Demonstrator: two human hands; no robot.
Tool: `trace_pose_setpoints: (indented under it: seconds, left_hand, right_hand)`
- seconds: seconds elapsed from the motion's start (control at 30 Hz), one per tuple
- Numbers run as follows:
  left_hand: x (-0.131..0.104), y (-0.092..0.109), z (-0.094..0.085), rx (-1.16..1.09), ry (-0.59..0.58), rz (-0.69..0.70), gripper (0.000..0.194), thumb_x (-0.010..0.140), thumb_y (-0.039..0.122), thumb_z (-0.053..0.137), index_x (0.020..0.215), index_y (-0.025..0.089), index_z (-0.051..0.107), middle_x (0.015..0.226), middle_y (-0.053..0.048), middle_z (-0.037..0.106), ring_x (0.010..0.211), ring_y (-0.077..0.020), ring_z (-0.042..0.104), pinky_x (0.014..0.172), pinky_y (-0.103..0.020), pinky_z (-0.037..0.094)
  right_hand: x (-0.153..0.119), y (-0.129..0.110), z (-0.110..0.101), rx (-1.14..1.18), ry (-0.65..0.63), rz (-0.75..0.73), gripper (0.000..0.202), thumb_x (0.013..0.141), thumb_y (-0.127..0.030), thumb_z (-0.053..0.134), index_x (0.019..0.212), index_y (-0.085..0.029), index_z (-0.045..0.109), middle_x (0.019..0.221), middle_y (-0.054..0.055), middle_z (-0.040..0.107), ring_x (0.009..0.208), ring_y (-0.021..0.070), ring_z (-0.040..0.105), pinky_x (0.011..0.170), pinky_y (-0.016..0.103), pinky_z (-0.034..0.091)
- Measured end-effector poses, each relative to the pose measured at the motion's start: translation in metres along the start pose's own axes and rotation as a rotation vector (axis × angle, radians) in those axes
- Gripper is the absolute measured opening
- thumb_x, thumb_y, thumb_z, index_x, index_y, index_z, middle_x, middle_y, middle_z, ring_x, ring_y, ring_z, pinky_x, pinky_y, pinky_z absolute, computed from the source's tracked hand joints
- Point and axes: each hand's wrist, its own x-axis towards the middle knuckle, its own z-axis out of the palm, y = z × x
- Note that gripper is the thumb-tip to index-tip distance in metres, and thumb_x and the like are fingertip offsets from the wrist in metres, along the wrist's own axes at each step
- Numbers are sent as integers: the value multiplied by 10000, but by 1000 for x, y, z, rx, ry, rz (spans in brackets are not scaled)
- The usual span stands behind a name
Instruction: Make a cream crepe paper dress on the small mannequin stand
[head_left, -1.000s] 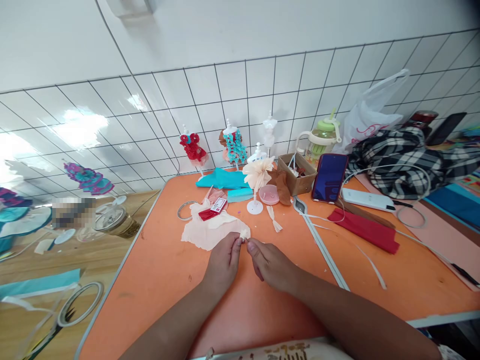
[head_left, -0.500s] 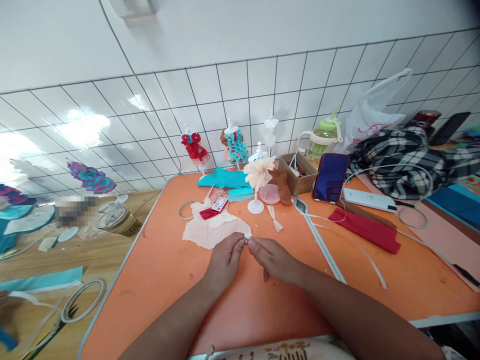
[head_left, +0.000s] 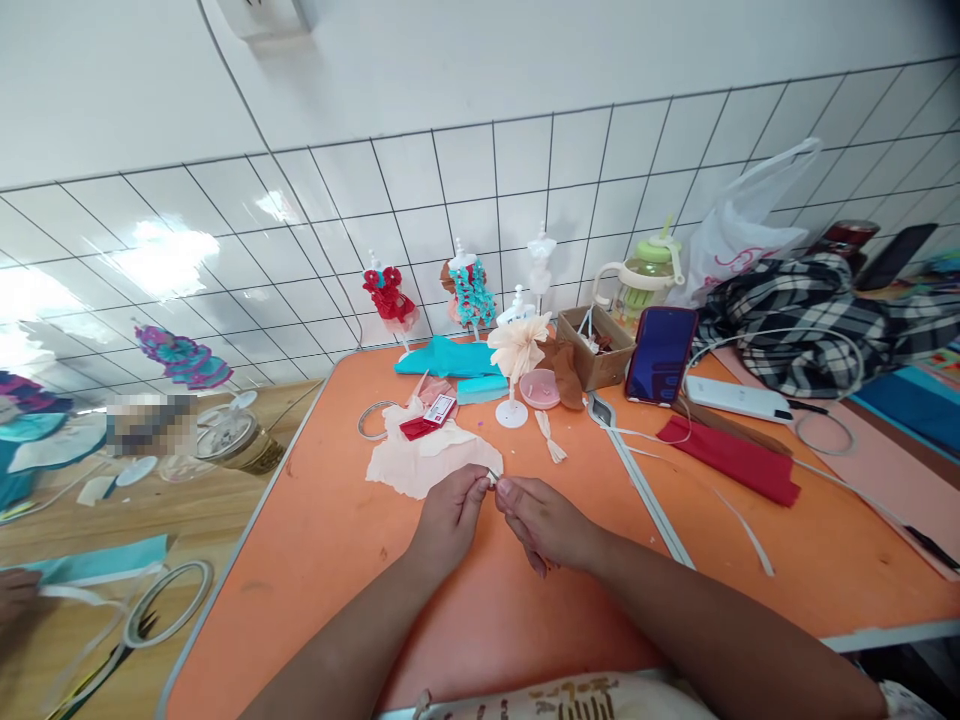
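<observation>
Over the orange table, my left hand (head_left: 454, 510) and my right hand (head_left: 546, 520) meet fingertip to fingertip. Both pinch a tiny whitish piece with a thin dark edge (head_left: 492, 478), too small to name. Just beyond my hands lies a torn sheet of pale pink crepe paper (head_left: 424, 462). A small red packet with a white label (head_left: 433, 415) rests on that sheet. Behind it stands a miniature white mannequin (head_left: 511, 412) wearing a cream crepe-paper skirt (head_left: 519, 345). A little cream paper bow (head_left: 550, 438) lies to its right.
Small dressed mannequins (head_left: 390, 300) line the tiled wall. A cardboard box (head_left: 600, 365), a phone (head_left: 661, 355), scissors (head_left: 600, 408) and a red paper strip (head_left: 731, 460) sit to the right. At left, another person's hand (head_left: 16, 600) is near a tape roll (head_left: 169, 605) on a wooden table.
My right hand's lower fingers have shifted and spread slightly downward, while both pinches stay in place. At left, another person's hand has come further into view by the blue strip.
</observation>
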Motion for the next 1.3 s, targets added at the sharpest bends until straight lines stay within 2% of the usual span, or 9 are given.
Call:
trace_pose_setpoints:
  seconds: [0.13, 0.3, 0.47, 0.73, 0.87, 0.97, 1.07, 1.17, 1.3]
  left_hand:
    - [1, -5, -1, 86, 30, 16, 266, 938, 307, 341, 820, 199, 554, 742, -6, 606, 713, -148, 556, 671, -246, 417]
    - [1, -7, -4, 127, 40, 9, 264, 934, 323, 332, 843, 200, 547, 749, -24, 599, 718, -166, 555, 680, -271, 426]
    - [1, -5, -6, 94, 8, 3, 283, 935, 319, 331, 795, 199, 546, 735, -20, 589, 701, -159, 540, 670, -268, 415]
    - [1, -5, 0, -199, -23, -84, 292, 933, 354, 356, 755, 187, 517, 664, 20, 485, 621, -120, 443, 612, -230, 376]
    - [1, -4, 2, -312, -15, -99, 312, 925, 378, 370, 712, 182, 486, 632, 33, 436, 583, -109, 391, 572, -224, 345]
    - [1, -2, -1, -324, -82, -100, 330, 916, 401, 371, 696, 182, 483, 591, 43, 396, 547, -106, 357, 537, -223, 320]
    - [2, -3, -3, -297, -163, -99, 344, 914, 407, 362, 683, 182, 481, 569, 45, 384, 530, -106, 344, 518, -223, 300]
    - [2, -6, -3, -301, -177, -97, 349, 914, 408, 361, 658, 185, 441, 575, 43, 374, 536, -104, 337, 519, -223, 295]
    - [3, -11, -6, -343, -246, -92, 345, 910, 420, 369, 682, 179, 467, 582, 40, 380, 545, -102, 342, 522, -223, 304]
  right_hand:
    - [1, 2, -4, -96, 59, -27, 401, 897, -596, 308, 811, -216, 402, 466, -112, 350, 287, 48, 313, 252, 141, 334]
    - [2, 2, -6, -142, 49, -35, 441, 900, -601, 279, 787, -200, 423, 573, -71, 423, 344, 41, 357, 268, 142, 360]
    - [5, 4, -6, -177, 126, -76, 427, 898, -579, 320, 750, -195, 435, 498, -83, 319, 360, 55, 347, 289, 147, 368]
    - [4, 0, -2, 189, -44, -25, 382, 879, -558, 399, 728, -207, 395, 438, -124, 261, 306, 35, 185, 280, 179, 416]
    - [3, 1, 0, 170, -2, -32, 399, 862, -585, 412, 742, -205, 398, 437, -128, 277, 301, 35, 216, 270, 170, 398]
    - [4, 0, -3, 112, -8, -7, 409, 856, -592, 418, 738, -200, 412, 424, -124, 293, 286, 37, 249, 256, 165, 379]
    - [4, -2, -9, 84, -40, 21, 412, 860, -588, 417, 778, -188, 469, 426, -122, 273, 292, 33, 232, 259, 162, 383]
    - [4, -2, -15, 63, -72, 21, 395, 853, -569, 456, 868, -180, 522, 454, -115, 277, 325, 38, 244, 276, 161, 391]
    - [2, -5, -18, 138, -139, 75, 381, 846, -558, 487, 905, -183, 525, 456, -115, 288, 334, 33, 223, 286, 139, 328]
